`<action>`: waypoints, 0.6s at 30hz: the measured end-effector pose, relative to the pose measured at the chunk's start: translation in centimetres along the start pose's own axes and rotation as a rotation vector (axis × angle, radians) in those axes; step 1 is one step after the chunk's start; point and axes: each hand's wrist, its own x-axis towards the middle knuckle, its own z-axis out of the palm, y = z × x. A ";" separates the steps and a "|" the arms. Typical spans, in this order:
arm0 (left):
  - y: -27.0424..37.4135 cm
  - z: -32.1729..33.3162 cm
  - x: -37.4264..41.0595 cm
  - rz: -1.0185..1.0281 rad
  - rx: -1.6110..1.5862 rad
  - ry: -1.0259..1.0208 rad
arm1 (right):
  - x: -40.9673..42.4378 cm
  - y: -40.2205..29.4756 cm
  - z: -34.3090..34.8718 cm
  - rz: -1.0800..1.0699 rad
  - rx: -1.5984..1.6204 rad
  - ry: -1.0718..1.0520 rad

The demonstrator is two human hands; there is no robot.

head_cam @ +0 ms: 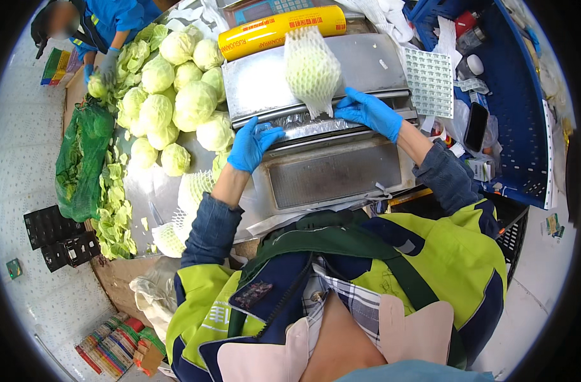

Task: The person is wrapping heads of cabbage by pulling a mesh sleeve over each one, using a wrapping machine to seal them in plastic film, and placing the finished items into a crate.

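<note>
A metal film-wrapping machine (338, 176) stands before me, a yellow roll of cling film (281, 29) across its back. On its upper metal plate lies a cabbage in a white foam net (312, 69). My gloved left hand (253, 143) is at the left of the clear film edge (309, 125), fingers and thumb apart; whether it pinches the film cannot be told. My gloved right hand (369, 113) reaches to the film's right end, just below the netted cabbage, its fingertips partly hidden at the slot.
Bare cabbages (195, 106) are heaped at left, with loose leaves (113, 210) and a green mesh sack (80, 162) beyond. More netted cabbages (168, 238) lie near my left forearm. A co-worker (111, 28) handles a cabbage at upper left. A blue crate (515, 95) and phone (476, 127) are at right.
</note>
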 end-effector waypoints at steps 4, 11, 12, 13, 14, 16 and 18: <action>2.1 -2.5 -4.8 -0.037 0.277 -0.301 | -4.0 -1.9 -3.1 0.105 -0.344 0.158; 11.3 10.8 -3.4 0.607 0.916 -0.675 | -6.0 -16.0 -4.2 -0.926 -0.154 0.184; 11.9 13.7 -0.7 0.697 0.951 -0.649 | -2.4 -14.5 -6.2 -0.854 -0.486 0.168; 12.2 16.9 2.7 0.914 1.232 -0.780 | 1.7 -13.0 -8.2 -0.807 -0.860 0.132; 10.7 15.1 7.8 1.118 1.530 -0.643 | 5.8 -11.7 -9.8 -0.800 -1.189 0.066; 7.0 11.6 11.2 1.130 1.543 -0.673 | 5.8 -7.3 -1.5 -0.711 -1.341 -0.074; 5.4 12.4 10.9 0.956 1.384 -0.435 | 6.1 -6.3 0.1 -0.612 -1.083 0.062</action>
